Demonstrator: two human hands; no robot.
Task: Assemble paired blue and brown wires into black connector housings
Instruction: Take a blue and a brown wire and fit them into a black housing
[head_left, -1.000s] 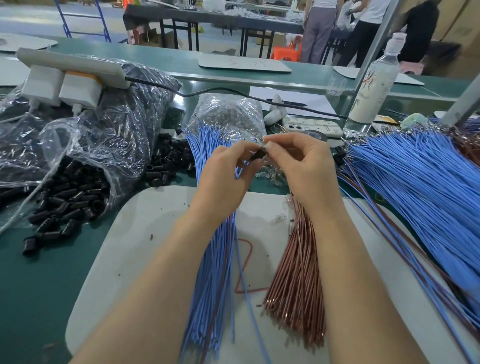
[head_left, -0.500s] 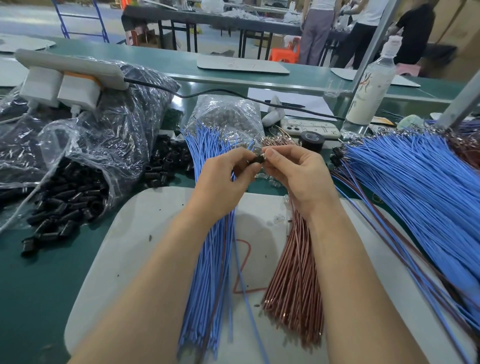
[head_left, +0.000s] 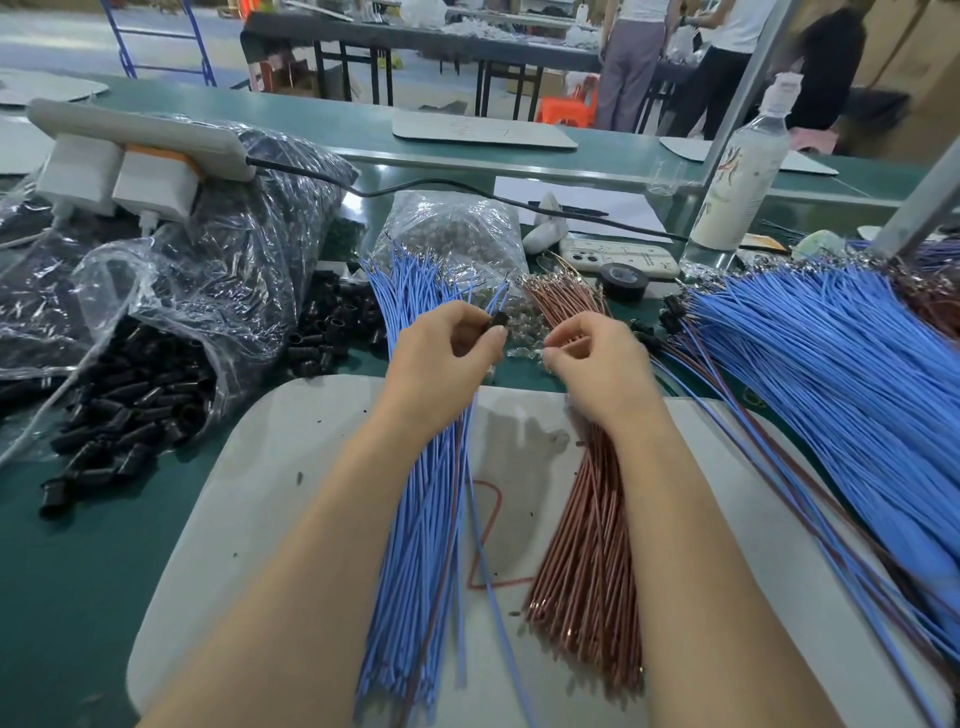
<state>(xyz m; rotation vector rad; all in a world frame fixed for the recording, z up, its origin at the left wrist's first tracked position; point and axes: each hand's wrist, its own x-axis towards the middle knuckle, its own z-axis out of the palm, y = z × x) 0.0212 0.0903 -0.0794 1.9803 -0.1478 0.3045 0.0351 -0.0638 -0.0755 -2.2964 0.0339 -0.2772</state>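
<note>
Starting at your far left, a white power strip (head_left: 135, 135) with two chargers plugged in rests on a crumpled plastic bag (head_left: 218, 260). Black connector housings (head_left: 135, 405) spill from the bag's mouth onto the green bench (head_left: 78, 571). A smaller loose heap of housings (head_left: 332, 327) lies just beside the blue wires (head_left: 415, 519), which fan across the grey mat (head_left: 291, 467) and pass under your left forearm.

Your left hand (head_left: 447, 358) is curled, thumb and forefinger pinching a single black housing (head_left: 497, 321) above the far end of that bundle. Whether a wire is seated in it cannot be told. Behind your hands sits a clear bag of small metal parts (head_left: 452, 228).

Your right hand (head_left: 597, 364) is apart from the left and hovers over the far ends of the brown wires (head_left: 587, 545). Its fingers are curled and the thumb and forefinger tips are drawn together, but you cannot tell whether they grip a wire.

Further right lie a black tape roll (head_left: 623, 280), a phone (head_left: 618, 257) and a plastic bottle (head_left: 737, 171). Beyond them a large heap of blue wires (head_left: 831, 389) spreads out, with brown strands along its near edge.
</note>
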